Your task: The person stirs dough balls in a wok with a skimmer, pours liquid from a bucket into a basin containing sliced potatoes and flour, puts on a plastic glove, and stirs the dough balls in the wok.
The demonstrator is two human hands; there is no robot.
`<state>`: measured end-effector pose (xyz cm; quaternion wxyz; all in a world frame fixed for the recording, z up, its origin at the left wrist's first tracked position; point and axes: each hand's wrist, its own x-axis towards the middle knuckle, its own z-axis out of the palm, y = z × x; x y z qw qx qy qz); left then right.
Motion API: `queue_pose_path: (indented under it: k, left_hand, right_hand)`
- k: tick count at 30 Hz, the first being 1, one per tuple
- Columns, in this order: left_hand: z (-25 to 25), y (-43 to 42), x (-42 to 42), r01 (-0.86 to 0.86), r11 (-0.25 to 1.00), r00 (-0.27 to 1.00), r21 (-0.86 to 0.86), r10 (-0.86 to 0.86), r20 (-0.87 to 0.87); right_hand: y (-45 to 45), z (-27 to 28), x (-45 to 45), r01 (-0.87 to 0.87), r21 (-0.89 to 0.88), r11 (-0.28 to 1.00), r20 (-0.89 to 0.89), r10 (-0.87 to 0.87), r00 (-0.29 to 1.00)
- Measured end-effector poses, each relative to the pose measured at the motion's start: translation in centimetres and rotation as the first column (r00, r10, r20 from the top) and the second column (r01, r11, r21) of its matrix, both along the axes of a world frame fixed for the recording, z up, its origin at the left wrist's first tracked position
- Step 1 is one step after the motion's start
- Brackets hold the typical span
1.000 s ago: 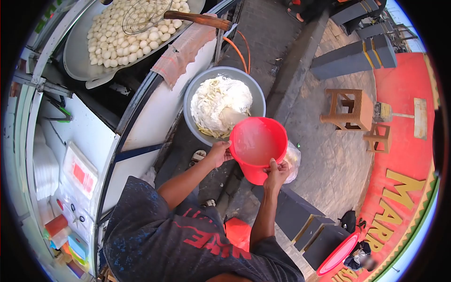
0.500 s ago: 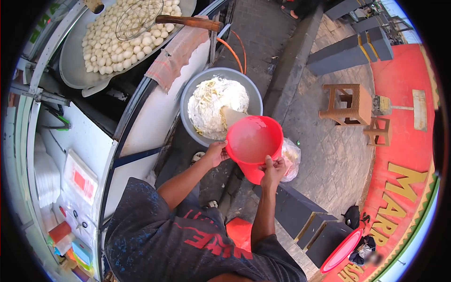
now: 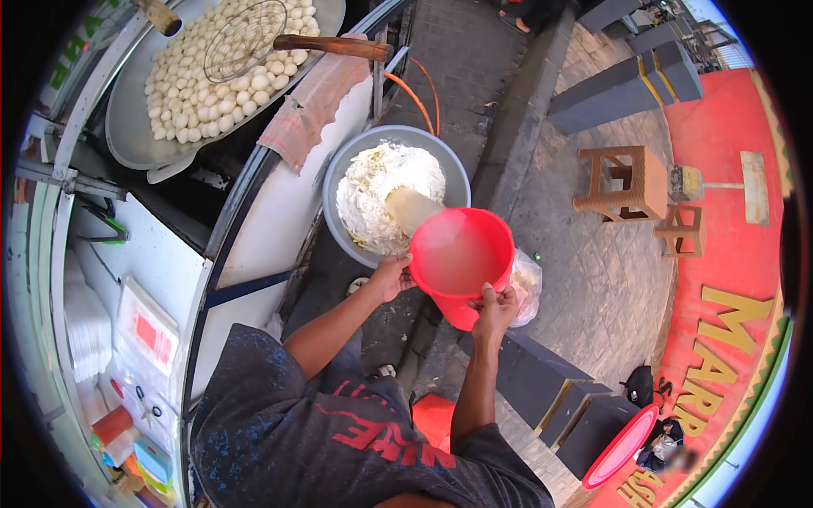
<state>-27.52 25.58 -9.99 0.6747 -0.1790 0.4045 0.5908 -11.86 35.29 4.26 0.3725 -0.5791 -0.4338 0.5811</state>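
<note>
Both of my hands hold a red plastic bucket [image 3: 457, 292] tilted over a grey basin. My left hand [image 3: 394, 278] grips its near left side, and my right hand [image 3: 495, 306] has its fingers closed on the rim. Cloudy, pale liquid [image 3: 413, 210] streams over the far lip into the basin [image 3: 461, 169]. White flour [image 3: 398, 173] is heaped in there, with yellowish shreds showing through it. A clear plastic bag with pale contents [image 3: 527, 290] sits just right of the bucket, partly hidden by it.
A cart on the left carries a large wok [image 3: 127, 127] full of white balls, with a wooden-handled wire skimmer [image 3: 334, 46] across it. Scissors [image 3: 147, 405] lie on its shelf. Brown stools [image 3: 631, 182] stand on the pavement. An orange hose [image 3: 415, 95] runs behind the basin.
The bucket is tipped slightly further, and the stream of liquid into the flour has grown wider. My hands keep the same hold.
</note>
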Motion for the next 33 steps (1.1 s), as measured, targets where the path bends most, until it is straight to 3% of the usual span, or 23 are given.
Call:
queue_pose_path:
  k: [6,13,22,26,33]
  left_hand:
    - [3.6,-0.3,0.8,0.126,0.992,0.983,0.005,-0.125,-0.134]
    - [2.6,-2.1,3.5,0.247,0.964,0.887,0.096,-0.185,-0.422]
    - [4.4,-9.7,12.9,0.584,0.81,0.593,-0.057,-0.473,-0.652]
    - [3.1,-14.1,19.0,0.611,0.788,0.523,-0.07,-0.468,-0.712]
    - [0.5,-20.9,27.9,0.418,0.908,0.771,-0.024,-0.369,-0.519]
  right_hand:
    - [-1.0,-2.1,4.9,0.134,-0.016,0.991,-0.088,-0.135,0.987]
    - [-4.8,-3.7,12.1,0.17,-0.045,0.984,-0.213,-0.176,0.961]
    - [-14.1,-7.2,24.9,0.221,-0.084,0.972,-0.319,-0.236,0.918]
    - [-18.1,-8.8,31.3,0.217,-0.065,0.974,-0.292,-0.227,0.929]
    - [-23.0,-7.6,38.1,0.129,-0.086,0.988,-0.249,-0.147,0.957]
